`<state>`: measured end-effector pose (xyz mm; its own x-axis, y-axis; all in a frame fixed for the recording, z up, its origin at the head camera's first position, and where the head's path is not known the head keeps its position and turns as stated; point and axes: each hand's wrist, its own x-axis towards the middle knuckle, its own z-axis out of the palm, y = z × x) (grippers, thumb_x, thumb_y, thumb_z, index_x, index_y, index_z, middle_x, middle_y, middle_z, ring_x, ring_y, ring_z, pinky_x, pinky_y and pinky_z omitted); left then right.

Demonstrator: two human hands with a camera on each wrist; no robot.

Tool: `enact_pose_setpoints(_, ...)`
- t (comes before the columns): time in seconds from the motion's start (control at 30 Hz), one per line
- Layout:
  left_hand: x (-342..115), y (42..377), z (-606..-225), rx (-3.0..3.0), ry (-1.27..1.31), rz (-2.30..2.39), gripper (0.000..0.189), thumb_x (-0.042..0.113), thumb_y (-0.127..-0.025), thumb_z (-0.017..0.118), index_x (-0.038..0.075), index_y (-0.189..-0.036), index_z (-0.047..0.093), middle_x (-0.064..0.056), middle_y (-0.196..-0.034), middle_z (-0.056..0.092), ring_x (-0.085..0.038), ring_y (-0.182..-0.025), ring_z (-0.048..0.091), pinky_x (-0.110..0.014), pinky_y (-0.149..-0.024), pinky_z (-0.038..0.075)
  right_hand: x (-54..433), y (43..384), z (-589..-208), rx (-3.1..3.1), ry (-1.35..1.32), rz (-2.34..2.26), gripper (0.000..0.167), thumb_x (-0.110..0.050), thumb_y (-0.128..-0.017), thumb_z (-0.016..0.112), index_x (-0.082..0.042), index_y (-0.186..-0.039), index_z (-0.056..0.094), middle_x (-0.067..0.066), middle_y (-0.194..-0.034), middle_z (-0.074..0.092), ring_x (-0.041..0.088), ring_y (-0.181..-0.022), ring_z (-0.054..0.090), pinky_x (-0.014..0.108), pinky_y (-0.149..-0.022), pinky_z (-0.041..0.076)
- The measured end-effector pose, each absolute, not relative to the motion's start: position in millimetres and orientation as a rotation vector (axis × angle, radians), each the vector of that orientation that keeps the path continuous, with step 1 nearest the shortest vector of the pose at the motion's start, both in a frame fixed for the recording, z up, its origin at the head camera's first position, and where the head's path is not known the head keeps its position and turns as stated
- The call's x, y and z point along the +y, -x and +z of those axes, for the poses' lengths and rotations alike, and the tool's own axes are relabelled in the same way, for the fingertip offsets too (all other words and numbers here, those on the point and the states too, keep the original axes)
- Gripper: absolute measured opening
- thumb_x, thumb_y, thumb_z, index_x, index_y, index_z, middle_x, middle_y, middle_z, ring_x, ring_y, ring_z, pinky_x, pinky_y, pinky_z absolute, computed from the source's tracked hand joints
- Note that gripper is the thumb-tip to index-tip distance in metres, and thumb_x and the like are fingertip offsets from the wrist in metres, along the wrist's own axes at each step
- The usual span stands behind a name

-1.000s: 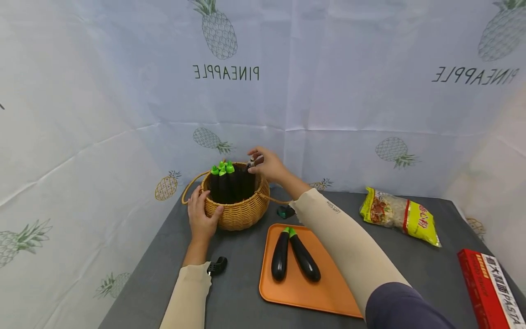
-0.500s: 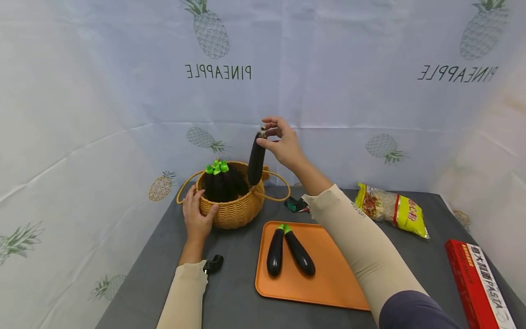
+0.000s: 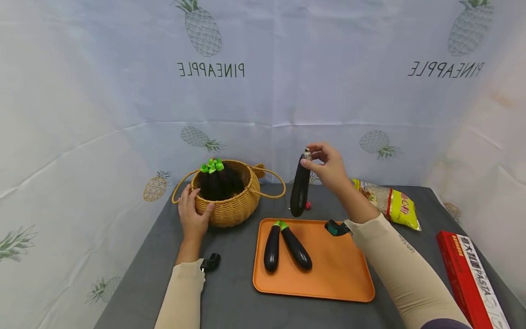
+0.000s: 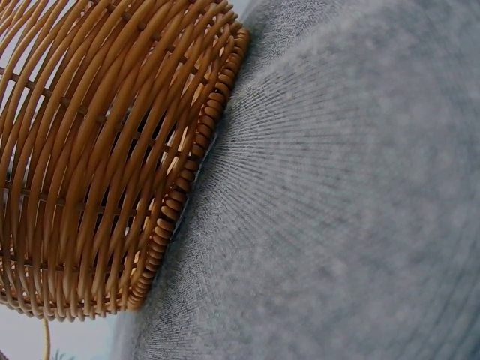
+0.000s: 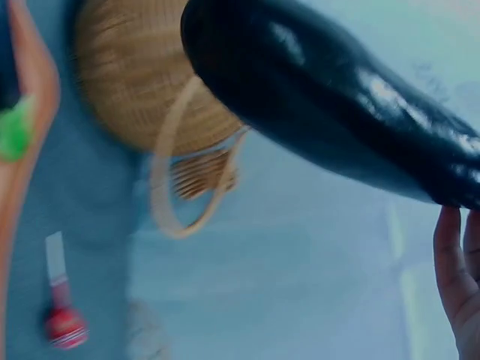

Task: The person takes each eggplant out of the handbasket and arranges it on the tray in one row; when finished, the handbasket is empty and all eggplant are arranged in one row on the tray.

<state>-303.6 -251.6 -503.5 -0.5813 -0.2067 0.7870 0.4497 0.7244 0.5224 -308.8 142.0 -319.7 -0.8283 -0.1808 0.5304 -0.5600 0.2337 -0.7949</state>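
My right hand (image 3: 328, 167) pinches a dark eggplant (image 3: 300, 189) by its stem end and holds it almost upright, above the tray's back edge. That eggplant's cap looks greyish, not green. In the right wrist view its glossy body (image 5: 322, 97) crosses the top, with my fingers (image 5: 452, 262) at the right edge. At the left, my left hand (image 3: 193, 214) grips the rim of a round wicker basket (image 3: 232, 212). Several green-capped eggplants (image 3: 218, 183) stand inside it. On the orange tray (image 3: 337, 269) lie two more eggplants (image 3: 271, 249), green stems together. The left wrist view shows only basket weave (image 4: 97, 150) and tabletop.
A yellow noodle bag (image 3: 402, 208) lies at the back right, partly behind my right forearm. The red pasta box (image 3: 470, 278) is near the right edge. Behind the tray is a red lollipop (image 3: 308, 205). Two loop handles (image 3: 273, 196) stick out from the basket. Pineapple-print cloth (image 3: 275, 100) hangs behind.
My right hand has lifted the grey-capped eggplant out of the basket and carried it right and forward of the basket, over the tray's back edge. My left hand has stayed on the basket.
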Motion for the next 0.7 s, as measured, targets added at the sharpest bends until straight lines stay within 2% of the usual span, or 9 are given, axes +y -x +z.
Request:
enact_pose_setpoints(0.17,-252,304,-504,-1.999,0.185,-0.904,0.075,0.067,-0.086,0.057,0.004,-0.128,0.055,-0.016,-0.149,0.039,-0.032,-0.139,0.03,-0.063,-0.109,0.01,169,297,-362,-2.266,-0.599,1.623,0.039,-0.005,-0.089,0.07,0.004,-0.124,0.056,0.017,-0.11,0.058,0.022,-0.096,0.06,0.026,-0.074,0.049)
enact_pose_setpoints(0.3,-253,304,-505,-2.0,0.175,-0.902,0.074,0.066,-0.086,0.057,0.005,-0.129,0.055,-0.014,-0.149,0.039,-0.032,-0.139,0.03,-0.062,-0.11,0.009,188,300,-401,-2.355,-0.471,1.645,0.044,-0.019,-0.09,0.073,-0.005,-0.128,0.057,0.012,-0.112,0.058,0.023,-0.101,0.058,0.036,-0.081,0.048)
enact_pose_setpoints(0.43,-254,305,-504,-1.99,0.178,-0.904,0.074,0.065,-0.086,0.058,0.005,-0.128,0.055,-0.015,-0.149,0.039,-0.034,-0.138,0.03,-0.062,-0.11,0.01,197,299,-425,-2.421,-0.418,1.671,0.047,-0.031,-0.088,0.074,-0.011,-0.127,0.058,0.01,-0.116,0.056,0.026,-0.104,0.057,0.045,-0.083,0.047)
enact_pose_setpoints(0.57,-254,306,-503,-1.999,0.173,-0.904,0.074,0.066,-0.086,0.057,0.005,-0.129,0.055,-0.014,-0.149,0.038,-0.033,-0.139,0.03,-0.062,-0.11,0.01,197,297,-440,-2.493,-0.392,1.7,0.047,-0.032,-0.087,0.075,-0.012,-0.125,0.057,0.011,-0.12,0.055,0.029,-0.103,0.055,0.043,-0.08,0.051)
enact_pose_setpoints(0.7,-252,305,-504,-2.007,0.176,-0.909,0.074,0.066,-0.086,0.057,0.006,-0.129,0.055,-0.015,-0.15,0.038,-0.034,-0.139,0.03,-0.061,-0.11,0.009,191,297,-453,-2.576,-0.339,1.771,0.045,-0.029,-0.087,0.075,-0.009,-0.123,0.057,0.011,-0.115,0.055,0.029,-0.099,0.056,0.041,-0.076,0.055)
